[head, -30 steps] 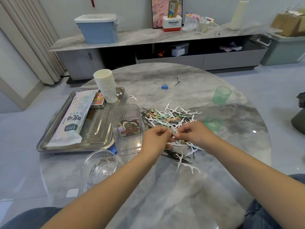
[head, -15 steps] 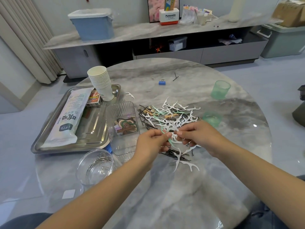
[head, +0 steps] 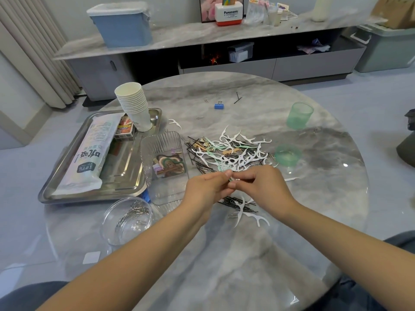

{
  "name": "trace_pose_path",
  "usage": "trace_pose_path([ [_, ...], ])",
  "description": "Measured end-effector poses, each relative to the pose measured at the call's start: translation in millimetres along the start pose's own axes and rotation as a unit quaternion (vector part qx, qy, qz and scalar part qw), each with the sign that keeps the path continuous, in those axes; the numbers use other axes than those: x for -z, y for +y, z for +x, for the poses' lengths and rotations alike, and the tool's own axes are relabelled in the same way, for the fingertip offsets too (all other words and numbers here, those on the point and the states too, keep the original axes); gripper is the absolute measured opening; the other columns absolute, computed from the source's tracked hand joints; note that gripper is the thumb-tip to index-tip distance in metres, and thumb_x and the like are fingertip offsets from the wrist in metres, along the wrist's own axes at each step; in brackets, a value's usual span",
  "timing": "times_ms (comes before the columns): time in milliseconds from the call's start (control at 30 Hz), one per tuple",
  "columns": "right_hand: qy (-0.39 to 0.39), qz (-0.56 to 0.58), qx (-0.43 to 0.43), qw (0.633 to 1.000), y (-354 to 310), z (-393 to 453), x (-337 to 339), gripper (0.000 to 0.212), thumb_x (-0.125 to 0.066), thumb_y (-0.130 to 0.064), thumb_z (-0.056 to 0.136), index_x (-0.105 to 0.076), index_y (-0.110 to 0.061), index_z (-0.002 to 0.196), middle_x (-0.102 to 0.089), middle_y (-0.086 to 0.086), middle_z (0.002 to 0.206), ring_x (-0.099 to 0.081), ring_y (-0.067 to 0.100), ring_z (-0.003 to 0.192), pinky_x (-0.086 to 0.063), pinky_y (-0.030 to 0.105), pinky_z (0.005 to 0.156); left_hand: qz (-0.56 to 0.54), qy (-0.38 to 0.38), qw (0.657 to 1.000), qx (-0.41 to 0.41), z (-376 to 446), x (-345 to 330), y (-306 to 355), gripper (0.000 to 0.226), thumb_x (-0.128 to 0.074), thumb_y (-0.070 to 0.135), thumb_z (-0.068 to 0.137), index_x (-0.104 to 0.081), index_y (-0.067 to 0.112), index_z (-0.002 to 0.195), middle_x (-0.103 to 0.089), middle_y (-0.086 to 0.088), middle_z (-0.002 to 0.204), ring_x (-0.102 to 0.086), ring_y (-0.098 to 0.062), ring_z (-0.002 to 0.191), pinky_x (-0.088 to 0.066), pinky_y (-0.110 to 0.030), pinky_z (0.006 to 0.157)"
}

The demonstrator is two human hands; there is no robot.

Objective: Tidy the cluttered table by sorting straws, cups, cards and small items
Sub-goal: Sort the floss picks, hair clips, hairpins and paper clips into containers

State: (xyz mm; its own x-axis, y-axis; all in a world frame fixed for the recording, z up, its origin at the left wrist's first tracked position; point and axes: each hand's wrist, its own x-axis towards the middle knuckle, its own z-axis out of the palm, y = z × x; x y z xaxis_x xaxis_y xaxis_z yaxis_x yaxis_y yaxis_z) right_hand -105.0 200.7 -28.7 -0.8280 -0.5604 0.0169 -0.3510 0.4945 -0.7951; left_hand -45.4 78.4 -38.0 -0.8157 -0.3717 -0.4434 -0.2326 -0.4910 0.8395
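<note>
Cups (head: 134, 106) and straws (head: 89, 153) sit sorted in the tray (head: 125, 173), but a mixed pile (head: 229, 153) remains on the counter (head: 224, 254) while left hand (head: 205, 190) and right hand (head: 258, 187) pinch one small piece.

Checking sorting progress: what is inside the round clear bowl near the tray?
The round clear bowl holds a small heap of metal paper clips. Nothing else shows through its walls; glare blurs its near side.

white-and-red box (head: 228, 14), far shelf: "Panasonic" in dark letters on the white upper part
long white packet (head: 89, 156), in the metal tray at left: large Chinese characters, not legible enough to transcribe
small red box (head: 124, 129), beside the packet: print too blurred to read
</note>
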Motion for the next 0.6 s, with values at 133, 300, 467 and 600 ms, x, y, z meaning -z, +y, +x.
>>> trace_pose_path([
  [133, -0.030, 0.001, 0.000, 1.000, 2, -1, 5, 0.014, -0.072, -0.020, 0.081, -0.076, -0.026, 0.093, -0.070, -0.002, 0.067, -0.053, -0.001, 0.056, -0.036, 0.011, 0.054, 0.025, 0.007, 1.000, 0.000, 0, -3, -3, 0.009, -0.064, 0.006, 0.087, -0.066, -0.001, 0.081, -0.065, -0.013, 0.072, -0.064, -0.013, 0.058, -0.057, -0.019, 0.063],
  [300, -0.068, -0.106, -0.091, 0.988, 19, 11, 15, 0.013, -0.071, -0.027, 0.081, -0.076, -0.015, 0.082, -0.072, 0.005, 0.080, -0.061, 0.014, 0.068, -0.041, 0.024, 0.063, 0.066, 0.040, 0.997, 0.003, -3, 1, -8, 0.015, -0.062, 0.006, 0.090, -0.065, 0.003, 0.076, -0.067, -0.010, 0.071, -0.063, -0.015, 0.057, -0.056, -0.019, 0.055],
  [467, -0.117, -0.159, -0.139, 0.971, 33, 7, -12, 0.024, -0.081, -0.034, 0.068, -0.069, -0.017, 0.081, -0.063, -0.005, 0.071, -0.060, 0.014, 0.074, -0.043, 0.026, 0.065, 0.114, 0.060, 0.992, 0.007, -4, 6, -21, 0.021, -0.060, 0.006, 0.091, -0.063, 0.000, 0.071, -0.062, -0.015, 0.068, -0.063, -0.023, 0.059, -0.059, -0.030, 0.058],
  [600, -0.103, -0.167, -0.153, 0.969, 38, 12, -18, 0.022, -0.082, -0.031, 0.068, -0.071, -0.016, 0.079, -0.062, -0.004, 0.071, -0.061, 0.015, 0.078, -0.047, 0.027, 0.069, 0.109, 0.066, 0.992, -0.012, -6, 6, -18, 0.025, -0.057, 0.004, 0.092, -0.060, 0.002, 0.068, -0.057, -0.009, 0.062, -0.065, -0.015, 0.056, -0.058, -0.025, 0.056],
])
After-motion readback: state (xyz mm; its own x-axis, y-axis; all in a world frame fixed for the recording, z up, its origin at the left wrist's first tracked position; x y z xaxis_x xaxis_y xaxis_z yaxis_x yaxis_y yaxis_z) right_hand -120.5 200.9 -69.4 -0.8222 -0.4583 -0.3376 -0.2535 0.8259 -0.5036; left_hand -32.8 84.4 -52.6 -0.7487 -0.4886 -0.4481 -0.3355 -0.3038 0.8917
